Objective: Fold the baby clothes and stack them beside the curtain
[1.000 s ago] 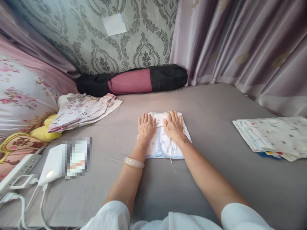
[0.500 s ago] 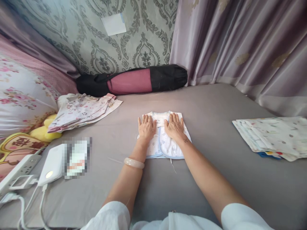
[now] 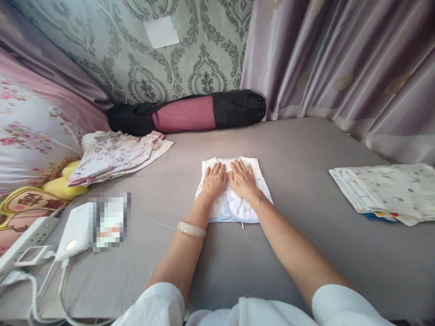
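Note:
A small white baby shirt (image 3: 243, 206) with blue trim and a fine print lies on the grey bed sheet (image 3: 295, 217), its sides folded in. My left hand (image 3: 214, 182) rests palm down on the shirt's left part, fingers stretched out. Beside it, my right hand (image 3: 242, 180) lies flat on the right part, its fingers pointing to the neckline. The two hands almost touch near the shirt's middle and hide part of the cloth. A tie string (image 3: 245, 232) trails from the lower hem.
Folded printed cloths (image 3: 384, 190) lie at the right. More patterned clothes (image 3: 118, 156) are piled at the left, by a floral pillow (image 3: 30, 131). A power bank (image 3: 76, 231), a power strip (image 3: 29, 242) and cables occupy the near left. Along the wall lies a rolled mat (image 3: 183, 113).
Both hands have slid inward from the shirt's sides toward its middle, staying flat on the cloth. More of the shirt's outer edges shows now.

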Available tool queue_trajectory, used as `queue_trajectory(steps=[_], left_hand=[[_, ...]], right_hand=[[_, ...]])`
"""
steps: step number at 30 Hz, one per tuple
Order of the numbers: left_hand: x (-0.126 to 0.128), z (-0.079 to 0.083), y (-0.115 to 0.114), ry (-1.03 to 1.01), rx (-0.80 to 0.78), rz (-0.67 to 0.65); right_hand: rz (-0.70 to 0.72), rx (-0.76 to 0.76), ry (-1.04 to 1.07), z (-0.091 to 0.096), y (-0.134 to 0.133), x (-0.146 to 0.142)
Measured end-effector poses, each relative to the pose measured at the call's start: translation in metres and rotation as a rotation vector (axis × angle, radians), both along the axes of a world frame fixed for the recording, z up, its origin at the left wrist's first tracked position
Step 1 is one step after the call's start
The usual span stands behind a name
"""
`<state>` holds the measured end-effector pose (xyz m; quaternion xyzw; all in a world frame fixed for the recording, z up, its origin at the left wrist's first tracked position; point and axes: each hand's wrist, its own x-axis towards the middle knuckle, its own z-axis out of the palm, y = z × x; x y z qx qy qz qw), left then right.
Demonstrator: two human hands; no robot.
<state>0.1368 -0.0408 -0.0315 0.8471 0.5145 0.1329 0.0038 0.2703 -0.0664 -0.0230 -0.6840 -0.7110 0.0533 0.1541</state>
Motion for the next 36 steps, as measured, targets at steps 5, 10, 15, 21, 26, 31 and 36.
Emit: queue_trajectory(steps=[5, 10, 15, 21, 26, 31, 36], left_hand=[[0.0, 0.004, 0.001, 0.021, -0.031, -0.009], [-0.008, 0.012, -0.006, 0.059, -0.132, -0.029], [-0.027, 0.023, -0.044, 0.12, -0.164, -0.057], [-0.042, 0.023, -0.092, 0.112, -0.144, -0.173], [-0.041, 0.018, -0.101, 0.117, -0.154, -0.182], [-0.039, 0.018, -0.099, 0.117, -0.18, -0.16], [-0.042, 0.021, -0.102, 0.059, -0.163, -0.165]], right_hand=[[-0.005, -0.02, 0.004, 0.003, -0.001, -0.001], [0.057, -0.093, -0.012, 0.008, -0.014, 0.006], [0.162, -0.122, -0.055, 0.015, -0.053, 0.018], [0.251, -0.121, -0.084, 0.015, -0.09, 0.022], [0.262, -0.11, -0.093, 0.009, -0.096, 0.019], [0.257, -0.116, -0.084, 0.01, -0.094, 0.019], [0.255, -0.147, -0.068, 0.014, -0.098, 0.022]])
